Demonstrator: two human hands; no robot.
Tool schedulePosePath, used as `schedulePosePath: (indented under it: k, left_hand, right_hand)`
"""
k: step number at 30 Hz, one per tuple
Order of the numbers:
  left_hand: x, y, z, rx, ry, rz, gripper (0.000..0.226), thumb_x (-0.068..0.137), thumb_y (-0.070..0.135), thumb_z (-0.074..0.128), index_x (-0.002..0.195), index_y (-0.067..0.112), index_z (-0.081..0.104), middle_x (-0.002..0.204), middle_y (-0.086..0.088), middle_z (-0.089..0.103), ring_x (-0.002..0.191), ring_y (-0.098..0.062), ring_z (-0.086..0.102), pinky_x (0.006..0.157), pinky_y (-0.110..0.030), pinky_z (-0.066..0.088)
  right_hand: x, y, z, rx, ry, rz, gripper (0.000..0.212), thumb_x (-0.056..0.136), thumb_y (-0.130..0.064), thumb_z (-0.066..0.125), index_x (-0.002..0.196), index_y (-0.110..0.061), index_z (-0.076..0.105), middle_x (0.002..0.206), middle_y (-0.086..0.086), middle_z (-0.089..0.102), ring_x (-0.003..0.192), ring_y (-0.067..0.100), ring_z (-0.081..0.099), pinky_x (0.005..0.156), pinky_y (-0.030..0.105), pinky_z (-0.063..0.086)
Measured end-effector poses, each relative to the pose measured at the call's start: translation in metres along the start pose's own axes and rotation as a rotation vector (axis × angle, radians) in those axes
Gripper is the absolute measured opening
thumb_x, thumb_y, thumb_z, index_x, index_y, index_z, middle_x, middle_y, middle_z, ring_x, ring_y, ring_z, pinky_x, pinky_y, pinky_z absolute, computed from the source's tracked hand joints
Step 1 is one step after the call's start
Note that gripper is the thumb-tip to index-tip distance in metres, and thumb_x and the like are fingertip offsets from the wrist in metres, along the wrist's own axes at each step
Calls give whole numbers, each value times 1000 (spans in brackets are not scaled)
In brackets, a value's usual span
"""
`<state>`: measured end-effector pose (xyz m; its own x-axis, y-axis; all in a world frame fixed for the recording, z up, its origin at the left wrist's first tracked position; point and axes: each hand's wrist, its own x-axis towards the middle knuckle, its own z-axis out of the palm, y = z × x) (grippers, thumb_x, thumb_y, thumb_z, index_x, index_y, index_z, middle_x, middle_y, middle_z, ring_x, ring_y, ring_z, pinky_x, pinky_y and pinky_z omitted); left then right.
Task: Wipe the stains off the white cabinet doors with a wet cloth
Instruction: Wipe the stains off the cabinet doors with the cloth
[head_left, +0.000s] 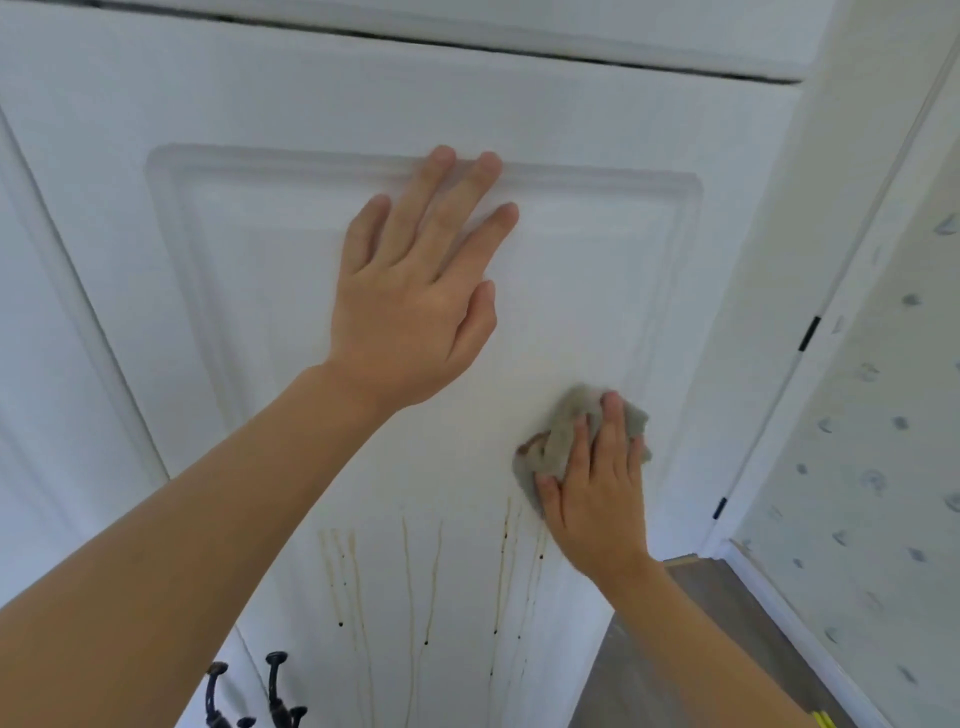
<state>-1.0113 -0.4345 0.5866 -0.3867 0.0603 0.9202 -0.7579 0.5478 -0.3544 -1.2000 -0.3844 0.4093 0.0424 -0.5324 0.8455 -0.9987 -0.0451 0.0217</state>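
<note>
A white panelled cabinet door (260, 322) fills the view. Brown drip stains (415, 582) run down its lower part in several thin streaks. My left hand (415, 291) lies flat on the upper panel, fingers straight and spread, fingertips on the raised moulding. My right hand (597, 488) presses a crumpled grey cloth (556, 441) against the door at the right, just above the stains; its fingers lie over the cloth.
Two dark metal door handles (249, 691) sit at the bottom left, where this door meets the neighbouring one (47, 389). A wall with patterned wallpaper (883, 467) stands to the right. Grey floor (691, 649) shows below it.
</note>
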Motion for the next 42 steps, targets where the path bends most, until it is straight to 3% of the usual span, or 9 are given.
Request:
schedulePosePath:
  k: [5,9,14,18,24,28,34,38,42]
  left_hand:
    - [-2,1,1,42,-6,10,40,89,22,43,125,13,57,141,-10,45,133,-28,35,99,-42,31]
    - [0,2,-1,42,-6,3,40,89,22,43,126,13,57,141,-10,45,133,-28,34,99,-43,32]
    - [0,1,0,54,-3,25,40,89,22,44,126,13,56,141,-11,45,133,-29,35,99,-43,32]
    - [-2,1,2,69,-3,29,42,88,21,46,127,13,55,141,-11,45,133,-29,35,100,-43,32]
    - [-2,1,1,53,-25,15,42,87,21,47,127,13,54,142,-11,44,134,-28,33,101,-44,30]
    - [2,2,-11,-22,-99,0,43,85,18,48,127,11,55,143,-12,42,135,-29,33,100,-44,31]
    - [-3,-18,-37,-181,-130,24,44,84,9,47,128,7,54,144,-14,40,136,-28,33,95,-44,34]
    - [-28,-29,-42,-126,-132,-29,47,83,8,47,130,8,50,145,-13,39,137,-28,30,105,-49,25]
    - [-47,-34,-49,-85,-199,-56,51,84,11,46,134,9,45,146,-12,35,138,-29,26,110,-52,14]
  right_hand:
    - [-34,17,7,-83,-122,-116,55,102,-43,7,142,-7,17,156,16,-14,145,27,-8,103,60,28]
    - [58,10,-34,-31,87,-48,59,101,-43,15,147,-7,8,153,24,12,141,36,11,105,57,27]
    - [125,-12,-56,133,324,151,63,98,-43,23,147,-5,10,153,23,15,142,31,10,113,50,8]
    - [43,-14,-14,91,133,89,61,100,-44,18,147,-7,6,151,23,4,142,36,8,112,52,13]
    - [-50,23,11,-150,-178,-157,59,101,-49,10,138,-9,31,157,14,-12,144,28,4,108,57,26]
    - [42,11,-33,-132,3,-64,64,100,-48,13,146,-3,14,153,26,12,142,37,14,102,57,32]
    - [141,-44,-63,138,304,166,65,99,-40,30,147,0,14,152,27,15,142,38,11,114,49,8]
    - [51,-54,-10,-30,112,-149,59,101,-42,21,148,-8,11,157,18,-2,144,32,4,115,47,5]
    - [-30,-27,23,-204,-73,-554,74,88,-36,37,151,-17,3,158,6,-14,145,23,-2,111,45,12]
